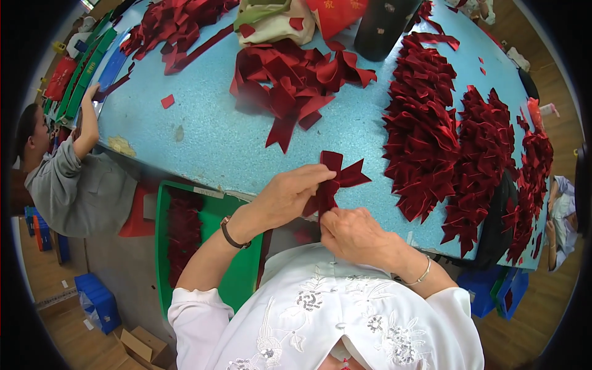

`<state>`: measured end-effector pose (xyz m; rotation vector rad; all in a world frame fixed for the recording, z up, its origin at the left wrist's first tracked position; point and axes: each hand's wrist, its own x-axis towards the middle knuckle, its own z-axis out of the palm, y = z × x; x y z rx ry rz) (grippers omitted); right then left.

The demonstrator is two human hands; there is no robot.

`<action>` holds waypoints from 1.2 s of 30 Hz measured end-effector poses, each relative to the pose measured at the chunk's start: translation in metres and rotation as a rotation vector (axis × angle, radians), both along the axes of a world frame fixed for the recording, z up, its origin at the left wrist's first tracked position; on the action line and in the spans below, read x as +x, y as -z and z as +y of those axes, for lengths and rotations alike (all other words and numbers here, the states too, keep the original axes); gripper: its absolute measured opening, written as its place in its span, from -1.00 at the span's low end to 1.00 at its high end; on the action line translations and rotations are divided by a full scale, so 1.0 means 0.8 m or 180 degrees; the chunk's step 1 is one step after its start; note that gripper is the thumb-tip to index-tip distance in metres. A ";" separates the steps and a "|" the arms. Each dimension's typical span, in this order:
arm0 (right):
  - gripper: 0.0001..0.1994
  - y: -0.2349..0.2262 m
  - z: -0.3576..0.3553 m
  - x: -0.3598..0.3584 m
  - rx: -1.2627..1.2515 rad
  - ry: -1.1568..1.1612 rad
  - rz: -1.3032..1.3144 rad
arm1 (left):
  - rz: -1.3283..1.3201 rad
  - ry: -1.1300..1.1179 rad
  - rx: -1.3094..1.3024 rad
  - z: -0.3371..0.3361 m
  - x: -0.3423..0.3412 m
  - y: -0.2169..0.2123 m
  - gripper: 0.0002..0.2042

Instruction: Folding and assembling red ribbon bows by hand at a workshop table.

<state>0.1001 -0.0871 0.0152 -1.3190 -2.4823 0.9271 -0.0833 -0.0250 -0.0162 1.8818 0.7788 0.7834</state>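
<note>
A dark red velvet ribbon bow (353, 175) is held over the front edge of the blue table (203, 117). My left hand (290, 194) pinches the bow near its middle, its loops and tails spreading around the fingertips. Just below and to the right, my right hand (356, 233) is closed with curled fingers around the lower end of the same bow. A loose heap of red ribbon pieces (287, 80) lies beyond my hands. To the right, finished-looking red bows (422, 123) are packed in a long dense row, with another row (481, 166) alongside.
A green crate (161, 246) holding red bows stands below the table edge on my left. A black cylinder (377, 31) and a cream bag (280, 29) stand at the back. Another person in grey (80, 185) sits at the left; blue bins (98, 302) are on the floor.
</note>
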 end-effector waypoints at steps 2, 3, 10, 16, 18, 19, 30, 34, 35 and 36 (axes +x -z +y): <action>-0.97 0.002 -0.008 0.019 0.0071 0.0090 0.0312 | -0.0209 -0.0188 -0.0108 -0.004 -0.007 -0.003 -0.66; -0.96 0.005 -0.011 0.029 0.0103 0.0183 0.0636 | -0.0408 -0.0369 -0.0252 -0.007 -0.011 -0.005 -0.70; -0.96 -0.011 -0.013 0.065 0.0053 0.0813 0.1224 | 0.0594 -0.1217 -0.0163 -0.014 -0.002 -0.032 -0.81; -0.97 0.008 -0.021 0.076 0.0502 0.0715 0.1515 | 0.1768 -0.1146 0.0229 -0.010 0.031 -0.049 -0.72; -0.96 0.012 -0.023 0.079 0.0555 0.0721 0.1604 | 0.1798 -0.1076 0.0022 -0.009 0.038 -0.052 -0.73; -0.96 0.015 -0.024 0.081 0.0601 0.0711 0.1629 | 0.1768 -0.1019 -0.0212 -0.007 0.041 -0.053 -0.74; -0.94 0.037 -0.028 0.087 0.0935 0.0665 0.2010 | 0.1471 -0.1030 -0.0676 -0.019 0.067 -0.053 -0.61; -0.94 0.041 -0.027 0.089 0.0964 0.0657 0.2028 | 0.1748 -0.0974 -0.0748 -0.023 0.074 -0.058 -0.56; -0.94 0.042 -0.026 0.089 0.0991 0.0666 0.2021 | 0.1724 -0.0978 -0.0928 -0.022 0.077 -0.061 -0.59; -0.94 0.042 -0.026 0.089 0.1018 0.0673 0.2012 | 0.1698 -0.0984 -0.1107 -0.021 0.078 -0.063 -0.62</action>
